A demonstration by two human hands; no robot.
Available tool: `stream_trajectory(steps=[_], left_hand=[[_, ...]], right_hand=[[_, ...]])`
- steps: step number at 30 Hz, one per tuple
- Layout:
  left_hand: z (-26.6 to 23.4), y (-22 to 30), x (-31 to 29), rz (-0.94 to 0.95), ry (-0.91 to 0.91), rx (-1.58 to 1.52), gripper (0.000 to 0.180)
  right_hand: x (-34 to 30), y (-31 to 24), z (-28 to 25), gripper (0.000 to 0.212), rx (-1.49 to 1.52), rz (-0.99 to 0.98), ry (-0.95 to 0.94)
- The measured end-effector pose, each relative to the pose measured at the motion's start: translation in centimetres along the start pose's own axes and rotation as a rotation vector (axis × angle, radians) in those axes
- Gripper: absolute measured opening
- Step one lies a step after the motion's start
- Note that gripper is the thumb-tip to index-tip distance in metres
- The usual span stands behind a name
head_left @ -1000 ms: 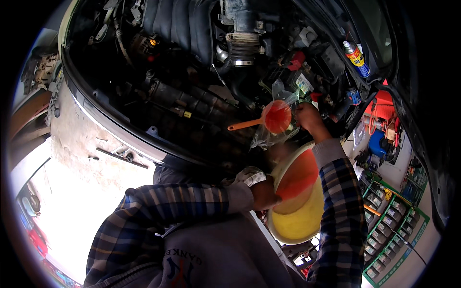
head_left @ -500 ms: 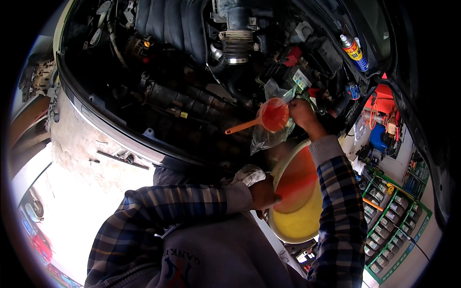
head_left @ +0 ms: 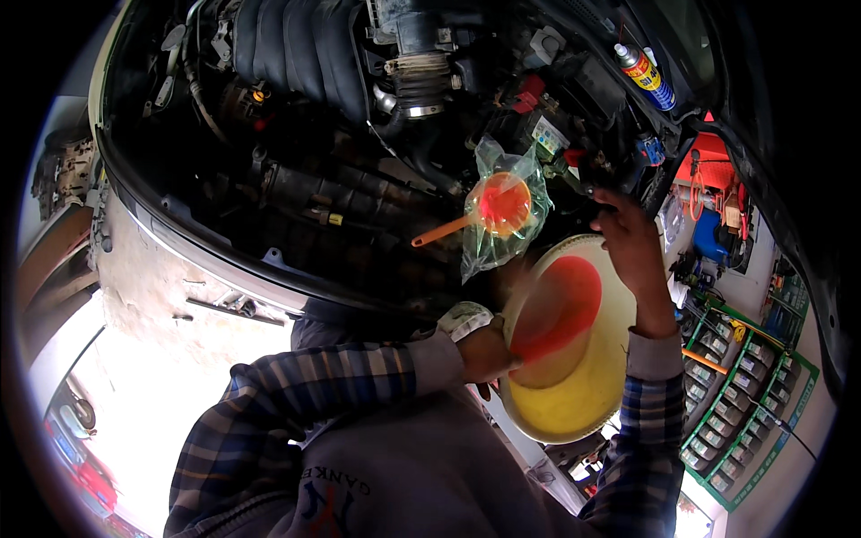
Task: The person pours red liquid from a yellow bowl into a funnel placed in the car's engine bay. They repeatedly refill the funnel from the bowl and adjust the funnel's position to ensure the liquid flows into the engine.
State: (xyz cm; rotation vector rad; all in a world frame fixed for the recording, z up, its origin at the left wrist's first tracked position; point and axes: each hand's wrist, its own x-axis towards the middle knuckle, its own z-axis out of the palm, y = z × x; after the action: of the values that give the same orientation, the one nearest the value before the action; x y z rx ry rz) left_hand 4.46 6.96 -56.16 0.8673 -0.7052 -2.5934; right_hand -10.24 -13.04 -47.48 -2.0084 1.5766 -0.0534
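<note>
My left hand (head_left: pixel 489 354) grips the near left rim of a tilted pale bucket (head_left: pixel 611 252), thumb over the edge; yellow and red show inside it. A crumpled white-and-green wrapper or cloth (head_left: pixel 464 318) lies at the same hand, and whether the hand also holds it I cannot tell. Above the bucket's far rim, my right hand (head_left: pixel 630 242) is empty with its fingers apart. To its left, an orange funnel-like scoop with a handle (head_left: pixel 439 232) sits over the engine bay, with a clear plastic bag (head_left: pixel 529 220) around its round part.
The open engine bay holds a black ribbed intake cover (head_left: pixel 300 54), an air hose (head_left: pixel 421 81) and a battery (head_left: pixel 549 136). A spray can (head_left: pixel 647 79) stands at the upper right edge. Green-framed trays of small bins (head_left: pixel 731 403) are at the right.
My right hand has let go of the plastic bag beside the orange funnel and drawn back to the right, fingers opening. My left hand stays on the bucket, which shows more of its rim.
</note>
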Motion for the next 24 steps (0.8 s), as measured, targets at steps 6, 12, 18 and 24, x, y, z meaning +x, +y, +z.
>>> stream_trajectory(steps=[6,12,18,24], left_hand=[[0.2,-1.1,1.2,0.046,0.047,0.146,0.054],[1.3,0.3,0.2,-0.014,0.081,0.042,0.049],[2.6,1.2,0.1,0.138,0.101,0.045,0.056],[3.2,3.3,1.2,-0.005,0.072,0.160,0.060]], right_hand=[[-14.3,13.4,-11.6,0.030,0.059,0.119,0.486],[-31.9,22.8,-7.2,0.065,0.774,0.794,0.423],[-37.5,18.8,4.6,0.059,1.558,0.557,0.274],[-35.8,15.1,5.6,0.058,1.656,0.647,0.455]])
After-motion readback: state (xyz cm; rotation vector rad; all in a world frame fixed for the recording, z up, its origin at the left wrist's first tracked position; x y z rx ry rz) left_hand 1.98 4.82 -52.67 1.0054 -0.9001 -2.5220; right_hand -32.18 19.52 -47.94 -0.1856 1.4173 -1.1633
